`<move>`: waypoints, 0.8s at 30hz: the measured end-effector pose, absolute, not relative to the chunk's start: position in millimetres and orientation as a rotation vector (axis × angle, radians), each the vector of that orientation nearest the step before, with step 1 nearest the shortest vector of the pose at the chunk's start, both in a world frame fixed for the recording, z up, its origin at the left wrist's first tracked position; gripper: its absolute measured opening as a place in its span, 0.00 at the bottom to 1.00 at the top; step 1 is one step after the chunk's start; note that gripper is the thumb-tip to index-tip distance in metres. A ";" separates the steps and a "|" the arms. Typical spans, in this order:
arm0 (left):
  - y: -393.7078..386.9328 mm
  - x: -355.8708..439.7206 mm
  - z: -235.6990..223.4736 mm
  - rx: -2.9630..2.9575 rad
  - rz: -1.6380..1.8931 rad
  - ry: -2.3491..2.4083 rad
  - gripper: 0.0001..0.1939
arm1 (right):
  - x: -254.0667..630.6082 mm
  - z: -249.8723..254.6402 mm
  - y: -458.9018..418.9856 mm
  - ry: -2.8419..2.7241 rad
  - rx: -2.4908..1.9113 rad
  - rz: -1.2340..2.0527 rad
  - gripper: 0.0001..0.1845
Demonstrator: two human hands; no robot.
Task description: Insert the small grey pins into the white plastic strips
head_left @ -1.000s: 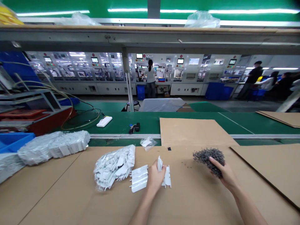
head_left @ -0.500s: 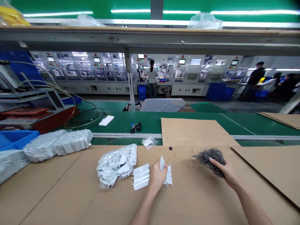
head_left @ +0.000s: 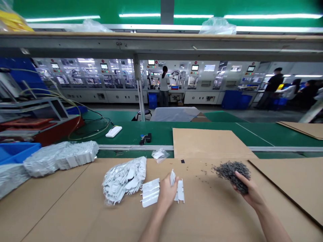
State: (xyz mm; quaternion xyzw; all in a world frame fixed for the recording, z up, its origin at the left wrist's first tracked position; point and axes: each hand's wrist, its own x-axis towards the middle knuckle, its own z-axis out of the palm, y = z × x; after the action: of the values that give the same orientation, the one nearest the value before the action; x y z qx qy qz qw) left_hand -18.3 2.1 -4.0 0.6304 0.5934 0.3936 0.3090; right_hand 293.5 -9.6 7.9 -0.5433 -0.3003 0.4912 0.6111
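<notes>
Left hand [head_left: 168, 189] closed on a thin white plastic piece [head_left: 172, 177] with a pointed top, right hand [head_left: 248, 191] gripping a dense clump of tiny dark-grey bits [head_left: 232, 172], hands well apart above brown cardboard [head_left: 202, 215], loose specks [head_left: 205, 172] scattered between them.

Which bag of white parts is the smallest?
The small clear bag beyond the left hand; the big bag and the bags at far left are much bulkier.

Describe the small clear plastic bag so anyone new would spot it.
Find the silver metal rail along the green worktop. On its near side lies the small clear plastic bag, white pieces inside, far smaller than the bulging clear bag of white plastic parts.
</notes>
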 end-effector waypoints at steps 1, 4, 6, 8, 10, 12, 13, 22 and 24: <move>1.3 -16.6 -0.9 1.655 1.018 1.547 0.12 | 295.2 6.4 -9.6 -0.668 -1.218 1.136 0.14; 4.8 -1.6 9.2 1.732 0.955 1.465 0.16 | 295.2 0.4 -7.6 -0.584 -1.085 1.161 0.13; 15.3 16.8 13.6 1.905 0.896 1.417 0.15 | 291.0 -3.5 -4.6 -0.515 -1.005 1.148 0.13; 31.3 38.4 13.9 2.047 0.768 1.412 0.15 | 286.0 -6.0 -1.3 -0.455 -0.948 1.084 0.13; 47.7 58.8 10.9 2.086 0.672 1.429 0.17 | 283.0 -6.7 0.9 -0.458 -0.903 1.024 0.13; 57.7 73.9 7.3 2.099 0.621 1.427 0.20 | 283.3 -5.9 1.3 -0.480 -0.851 0.994 0.13; 59.0 79.0 6.3 2.111 0.596 1.411 0.21 | 284.4 -5.2 1.1 -0.487 -0.816 0.990 0.12; 61.6 111.2 27.4 2.213 0.407 1.251 0.14 | 291.8 -1.2 4.3 -0.364 -0.559 1.029 0.09; 80.4 128.5 29.6 2.209 0.398 1.336 0.12 | 293.4 -3.9 6.5 -0.309 -0.537 1.017 0.09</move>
State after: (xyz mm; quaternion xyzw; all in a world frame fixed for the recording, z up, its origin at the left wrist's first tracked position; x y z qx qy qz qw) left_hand 128.5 80.4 29.6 0.8162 0.4937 0.1472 0.2616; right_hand 293.4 6.5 -3.9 -0.2530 -0.1456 0.4791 0.8278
